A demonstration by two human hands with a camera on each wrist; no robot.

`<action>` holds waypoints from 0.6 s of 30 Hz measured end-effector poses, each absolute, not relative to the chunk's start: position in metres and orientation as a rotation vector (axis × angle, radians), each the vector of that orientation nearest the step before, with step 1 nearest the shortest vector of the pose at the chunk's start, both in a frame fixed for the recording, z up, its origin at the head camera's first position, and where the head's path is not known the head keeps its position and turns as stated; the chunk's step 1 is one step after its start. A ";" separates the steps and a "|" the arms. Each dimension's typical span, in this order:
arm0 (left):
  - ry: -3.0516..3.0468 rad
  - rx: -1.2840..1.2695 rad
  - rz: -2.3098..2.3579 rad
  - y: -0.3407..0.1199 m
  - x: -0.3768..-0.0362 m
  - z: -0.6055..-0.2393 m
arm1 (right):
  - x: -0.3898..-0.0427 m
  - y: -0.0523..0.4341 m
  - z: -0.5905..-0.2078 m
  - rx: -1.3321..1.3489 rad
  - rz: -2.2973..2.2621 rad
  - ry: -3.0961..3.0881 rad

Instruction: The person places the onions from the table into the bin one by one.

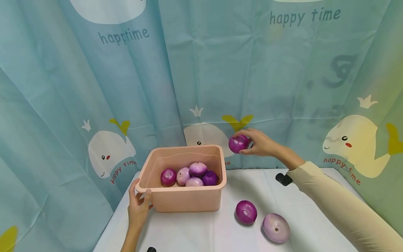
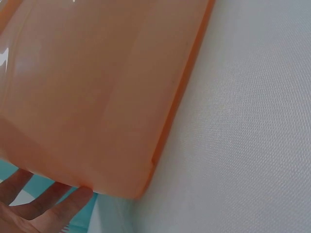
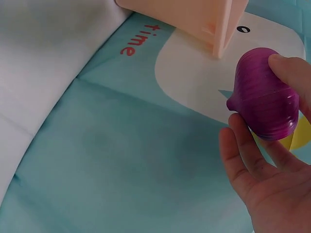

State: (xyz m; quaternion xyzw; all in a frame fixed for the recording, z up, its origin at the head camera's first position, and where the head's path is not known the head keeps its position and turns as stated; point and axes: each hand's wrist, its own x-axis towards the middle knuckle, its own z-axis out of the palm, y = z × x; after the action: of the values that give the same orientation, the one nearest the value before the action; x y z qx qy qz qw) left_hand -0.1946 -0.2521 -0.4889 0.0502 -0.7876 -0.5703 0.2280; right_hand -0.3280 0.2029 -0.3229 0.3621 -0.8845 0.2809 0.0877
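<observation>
Right hand: our right hand [image 1: 262, 144] is raised above the table, just beyond the far right corner of the tub; its fingers [image 3: 248, 150] and thumb curl round a purple onion [image 1: 238, 144], gripping it from the side.

Held onion: the purple onion sits at our fingertips, clear of the tub rim; in the right wrist view its stem tip points away from the palm, toward the tub's corner.

Left hand: our left hand [image 1: 138, 206] rests against the near left corner of the pink tub [image 1: 185, 199]; the thumb hooks over the rim while the fingers [image 2: 46, 204] lie fairly straight along the outside wall; we think this is a light hold, though the wrist view shows only the fingertips.

Pink tub: it stands on the white table [image 1: 315, 217], touching our left fingers and well apart from our right palm.

Onions in tub: five onions [image 1: 190, 174] lie together on the tub floor, some dark purple, some pale; they sit below and to the left of our right fingertips.

Loose onions: a dark purple onion [image 1: 246, 212] and a pale onion [image 1: 276, 228] lie on the table just beside each other, nearer to us than our right fingers and right of the tub.

Backdrop: a blue whale-print curtain [image 1: 94, 87] hangs behind both hands.
</observation>
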 end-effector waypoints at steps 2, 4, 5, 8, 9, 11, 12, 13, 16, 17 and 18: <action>-2.166 0.135 -1.572 -0.252 -0.195 -0.489 | -0.329 0.200 -0.322 1.082 0.822 -2.642; -2.166 0.138 -1.572 -0.251 -0.196 -0.489 | -0.330 0.196 -0.321 1.094 0.788 -2.648; -2.167 0.139 -1.572 -0.251 -0.196 -0.489 | -0.331 0.193 -0.321 1.101 0.770 -2.653; -2.172 0.145 -1.574 -0.250 -0.196 -0.489 | -0.333 0.181 -0.318 1.140 0.737 -2.667; -2.174 0.150 -1.570 -0.250 -0.196 -0.489 | -0.334 0.176 -0.317 1.161 0.737 -2.672; -2.175 0.155 -1.568 -0.250 -0.196 -0.489 | -0.335 0.164 -0.314 1.202 0.737 -2.683; -2.174 0.157 -1.566 -0.251 -0.196 -0.488 | -0.336 0.158 -0.312 1.225 0.733 -2.685; -2.172 0.159 -1.564 -0.251 -0.196 -0.488 | -0.337 0.151 -0.311 1.250 0.723 -2.683; -2.174 0.160 -1.559 -0.252 -0.196 -0.489 | -0.339 0.131 -0.309 1.313 0.686 -2.684; -2.175 0.158 -1.559 -0.252 -0.196 -0.489 | -0.339 0.125 -0.308 1.326 0.670 -2.689; -2.177 0.160 -1.560 -0.252 -0.196 -0.489 | -0.339 0.118 -0.309 1.342 0.658 -2.691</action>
State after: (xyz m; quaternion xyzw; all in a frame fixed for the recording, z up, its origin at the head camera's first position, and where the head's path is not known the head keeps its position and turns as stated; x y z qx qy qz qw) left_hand -0.1963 -0.2519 -0.4894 0.0580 -0.7902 -0.5662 0.2273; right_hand -0.3395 0.1181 -0.3086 0.4357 -0.8738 0.2137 0.0317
